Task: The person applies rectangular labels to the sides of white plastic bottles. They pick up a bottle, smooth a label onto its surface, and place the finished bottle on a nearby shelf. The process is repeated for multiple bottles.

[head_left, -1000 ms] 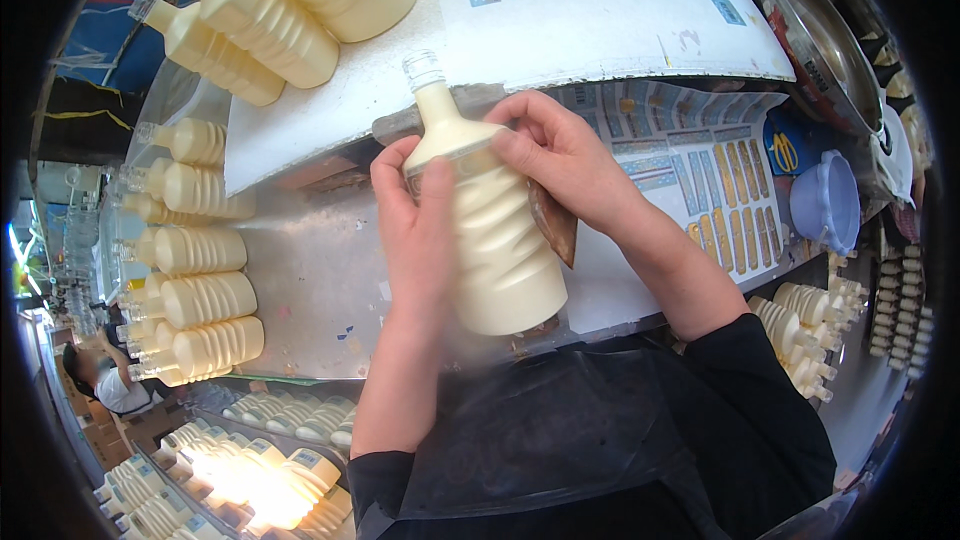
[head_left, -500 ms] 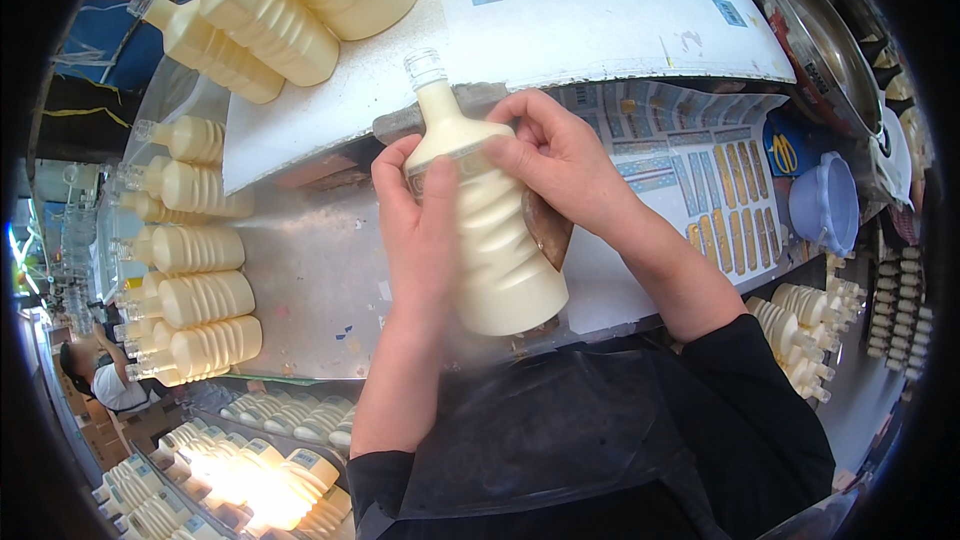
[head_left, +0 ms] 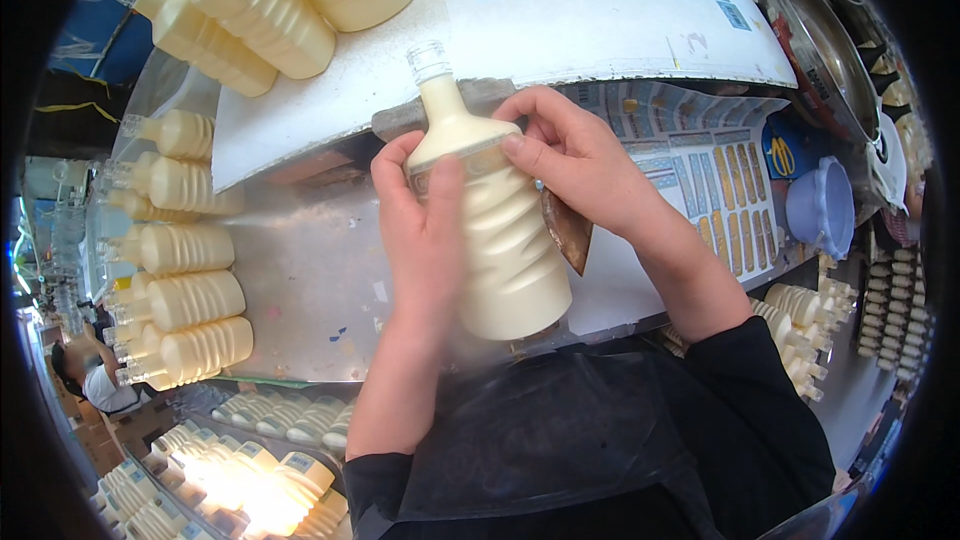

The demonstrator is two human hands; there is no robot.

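Note:
A cream bottle (head_left: 500,240) with spiral ridges and a clear threaded neck is tilted between my hands. A thin greyish label strip (head_left: 470,159) lies across its shoulder. My left hand (head_left: 415,200) is closed on the bottle's left side, its thumb on the strip's left part and its fingers going behind. My right hand (head_left: 570,155) is closed at the right shoulder, thumb tip at the strip's right end and fingers curled. A brown, pointed flat piece (head_left: 566,230) sticks out below the right hand; its grip on it is partly hidden.
Cream bottles (head_left: 190,248) lie in a row at the left; bigger ones (head_left: 265,10) stand on the white board (head_left: 640,30) beyond. Label sheets (head_left: 735,200) lie at the right, beside a lavender bucket (head_left: 820,205), yellow-handled scissors (head_left: 780,155) and a metal pan (head_left: 820,50). A person (head_left: 95,375) is far left.
My right thumb has slid slightly right along the strip. The brown piece has shifted right with that hand, away from the bottle. My left hand keeps its hold.

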